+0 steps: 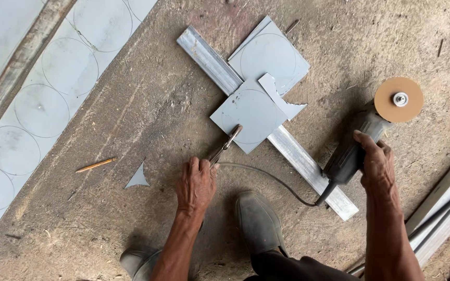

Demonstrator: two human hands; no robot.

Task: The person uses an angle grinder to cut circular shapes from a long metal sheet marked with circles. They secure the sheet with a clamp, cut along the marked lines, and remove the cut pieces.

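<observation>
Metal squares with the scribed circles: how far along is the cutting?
Done: one corner offcut lies on the floor, and a curved offcut rests on the sheets. In hand: the left hand grips pliers clamped on the near square sheet; the right hand holds the angle grinder. Left: that sheet still has its corners, the second square looks uncut, and the long sheet holds many scribed circles.

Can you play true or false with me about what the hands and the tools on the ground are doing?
1. The left hand holds pliers that bite a grey metal square. True.
2. The right hand holds a hammer. False: it holds a grinder.
3. The grinder's disc is orange-brown. True.
4. The pencil lies on the metal square. False: it lies on the ground, off to the left.
5. The square rests across a metal bar. True.
</observation>
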